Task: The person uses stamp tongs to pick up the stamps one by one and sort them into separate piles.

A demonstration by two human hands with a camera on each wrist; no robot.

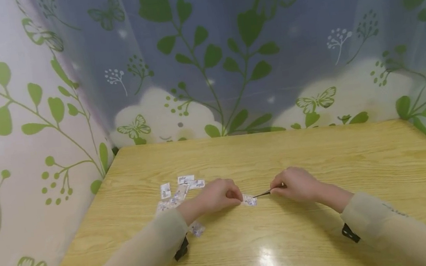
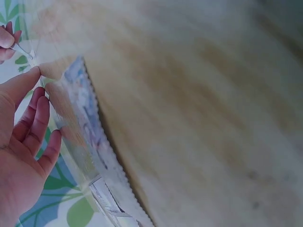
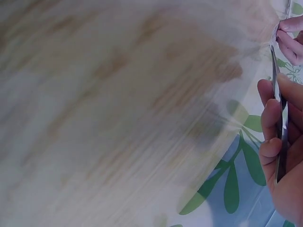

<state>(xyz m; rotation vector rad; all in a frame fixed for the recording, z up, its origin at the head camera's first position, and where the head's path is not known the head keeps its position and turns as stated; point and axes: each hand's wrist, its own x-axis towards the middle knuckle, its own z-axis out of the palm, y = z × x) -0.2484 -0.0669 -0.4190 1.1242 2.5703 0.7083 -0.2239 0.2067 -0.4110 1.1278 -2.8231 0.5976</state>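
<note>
In the head view, my left hand [image 1: 218, 195] pinches the left edge of a small printed postage stamp [image 1: 250, 200] between thumb and fingertips. From the other side, my right hand [image 1: 295, 185] grips slim metal tweezers [image 1: 262, 194], whose tips meet the stamp. The right wrist view shows the tweezers [image 3: 279, 123] lying along the curled fingers of that hand [image 3: 286, 137]. Several more stamps [image 1: 180, 193] lie spread and partly overlapping beside my left forearm. One with a toothed edge [image 2: 97, 127] looms close in the left wrist view, below my left hand [image 2: 26, 127].
A light wood-grain table [image 1: 310, 241] carries everything. One loose stamp [image 1: 197, 229] lies nearer to me, beside my left sleeve. A curtain with green leaves and butterflies [image 1: 211, 57] hangs behind the table's far edge and along its left side.
</note>
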